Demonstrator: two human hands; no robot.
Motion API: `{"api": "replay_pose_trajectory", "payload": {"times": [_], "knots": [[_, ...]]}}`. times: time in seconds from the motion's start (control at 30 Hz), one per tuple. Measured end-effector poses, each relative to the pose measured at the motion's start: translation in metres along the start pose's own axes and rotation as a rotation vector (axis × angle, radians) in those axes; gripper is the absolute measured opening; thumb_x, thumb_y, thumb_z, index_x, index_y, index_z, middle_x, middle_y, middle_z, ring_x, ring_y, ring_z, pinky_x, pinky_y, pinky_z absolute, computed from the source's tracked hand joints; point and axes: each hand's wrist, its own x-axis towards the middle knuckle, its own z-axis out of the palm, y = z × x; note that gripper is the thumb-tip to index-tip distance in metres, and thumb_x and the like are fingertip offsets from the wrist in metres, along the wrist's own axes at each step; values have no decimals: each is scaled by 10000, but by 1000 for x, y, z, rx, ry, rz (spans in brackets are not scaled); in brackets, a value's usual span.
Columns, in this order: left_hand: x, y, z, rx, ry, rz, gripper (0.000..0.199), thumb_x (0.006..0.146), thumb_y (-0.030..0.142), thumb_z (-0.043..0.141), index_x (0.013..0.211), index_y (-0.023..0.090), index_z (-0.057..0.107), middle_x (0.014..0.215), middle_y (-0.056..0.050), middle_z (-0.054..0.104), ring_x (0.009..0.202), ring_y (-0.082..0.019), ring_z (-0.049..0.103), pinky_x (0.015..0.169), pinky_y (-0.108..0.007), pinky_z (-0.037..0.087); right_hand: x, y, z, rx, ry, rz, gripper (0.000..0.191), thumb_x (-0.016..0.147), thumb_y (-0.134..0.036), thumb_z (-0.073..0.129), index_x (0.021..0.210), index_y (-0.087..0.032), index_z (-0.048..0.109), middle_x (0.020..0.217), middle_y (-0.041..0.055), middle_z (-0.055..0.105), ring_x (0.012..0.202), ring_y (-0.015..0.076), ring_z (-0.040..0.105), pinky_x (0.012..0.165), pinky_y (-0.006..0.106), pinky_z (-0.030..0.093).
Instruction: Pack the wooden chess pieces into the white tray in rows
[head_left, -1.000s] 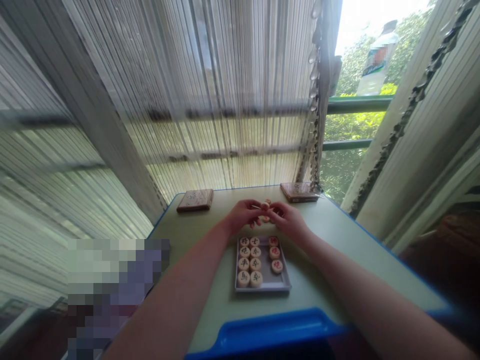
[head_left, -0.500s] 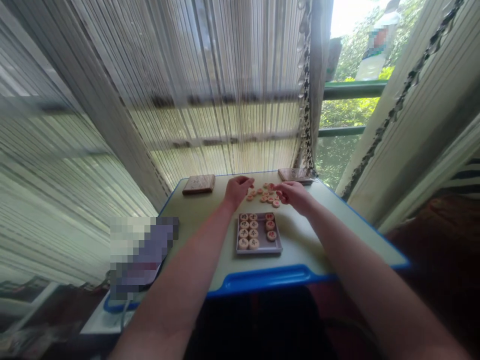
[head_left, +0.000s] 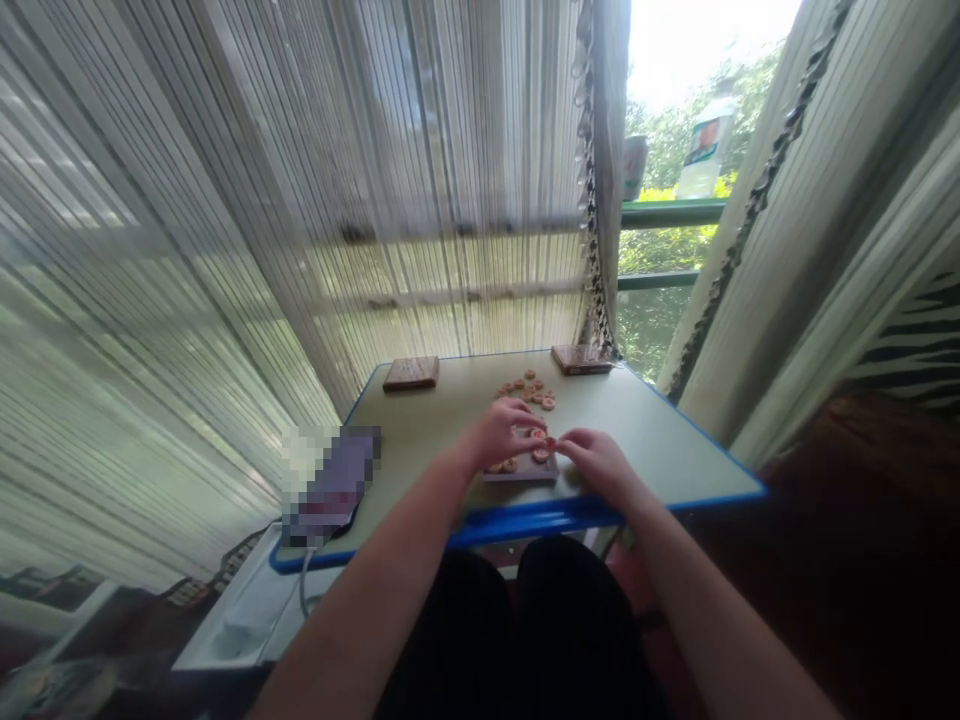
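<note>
Over the shallow tray [head_left: 521,477] of round wooden pieces, my two hands are close together. My left hand [head_left: 501,436] reaches across it from the left, thumb and fingers bent around a piece near the tray's right side. My right hand [head_left: 598,460] is at the tray's right edge, its fingertips pinching a small reddish piece [head_left: 550,443]. Pieces with red characters, one of them [head_left: 540,456] below my fingertips, lie in the tray's right part. My left hand hides most of the left part. Behind the tray is a loose group of pieces [head_left: 529,392].
A brown box [head_left: 411,373] lies at the table's back left, another [head_left: 582,359] at the back right. A blurred-out purple item [head_left: 337,490] is at the left edge. The table [head_left: 660,450] has a blue rim. Curtains and a window stand behind.
Both hands have moved from the loose pieces back toward me, over the tray, and come together. The camera view has shifted.
</note>
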Motion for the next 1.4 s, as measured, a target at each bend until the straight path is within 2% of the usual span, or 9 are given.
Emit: {"api": "replay_pose_trajectory", "payload": {"times": [0.13, 0.27, 0.4, 0.53, 0.63, 0.77, 0.93, 1.17, 1.4], "knots": [[-6, 2, 7, 136, -70, 49, 219, 692, 381, 652, 828, 222, 720, 837, -58, 619, 774, -162, 539, 713, -292, 427, 2, 1, 6, -171, 22, -71, 282, 724, -415, 510, 678, -173, 646, 584, 8, 601, 565, 134, 516, 536, 229, 346], [-10, 3, 8, 280, -58, 77, 222, 748, 385, 588, 854, 234, 712, 813, -55, 623, 754, -168, 505, 688, -302, 411, 2, 1, 9, -236, 65, -129, 300, 736, -446, 499, 671, -181, 625, 522, -12, 550, 520, 123, 484, 498, 223, 319], [-12, 3, 6, 335, -33, 96, 266, 738, 393, 598, 921, 221, 685, 841, -57, 625, 761, -167, 497, 691, -296, 412, 0, 2, 11, -229, 90, -174, 317, 748, -459, 494, 651, -180, 610, 490, -22, 520, 490, 113, 456, 486, 225, 308], [-12, 3, 6, 326, -14, 106, 281, 745, 402, 586, 921, 199, 670, 866, -52, 636, 775, -165, 504, 709, -286, 415, 3, 3, 8, -91, 101, -149, 295, 752, -421, 502, 666, -167, 626, 549, -3, 576, 550, 129, 502, 545, 233, 361], [-10, 3, 7, 298, 3, 108, 295, 774, 380, 557, 984, 193, 647, 914, -49, 645, 793, -161, 513, 730, -276, 416, 5, 2, 6, 58, 31, -108, 289, 747, -407, 513, 708, -153, 646, 641, 19, 634, 634, 146, 553, 608, 237, 402], [-7, 3, 9, 268, -4, 115, 216, 796, 337, 532, 908, 209, 665, 898, -32, 657, 792, -154, 518, 752, -270, 408, 5, 0, 5, 148, -28, -86, 303, 746, -423, 522, 745, -147, 646, 705, 29, 660, 687, 160, 583, 652, 247, 426], [-6, 4, 7, 234, 20, 65, 197, 753, 316, 583, 889, 204, 671, 874, -29, 667, 802, -161, 531, 779, -284, 403, 4, 0, 6, 95, -20, -88, 326, 762, -445, 502, 782, -154, 648, 746, 42, 670, 735, 176, 595, 674, 259, 431], [-7, 3, 7, 223, -24, -81, 197, 704, 373, 613, 745, 190, 676, 758, -21, 673, 730, -155, 549, 721, -273, 401, 4, 4, 5, 2, 134, -58, 379, 774, -477, 460, 858, -157, 646, 713, 42, 657, 716, 177, 597, 623, 248, 428], [-6, 5, 10, 309, -117, -13, 240, 755, 399, 558, 739, 201, 691, 757, -24, 666, 703, -141, 534, 699, -265, 382, 2, 4, 7, -79, 135, -88, 346, 773, -453, 470, 833, -165, 651, 678, 34, 650, 635, 158, 574, 600, 245, 413]]}}
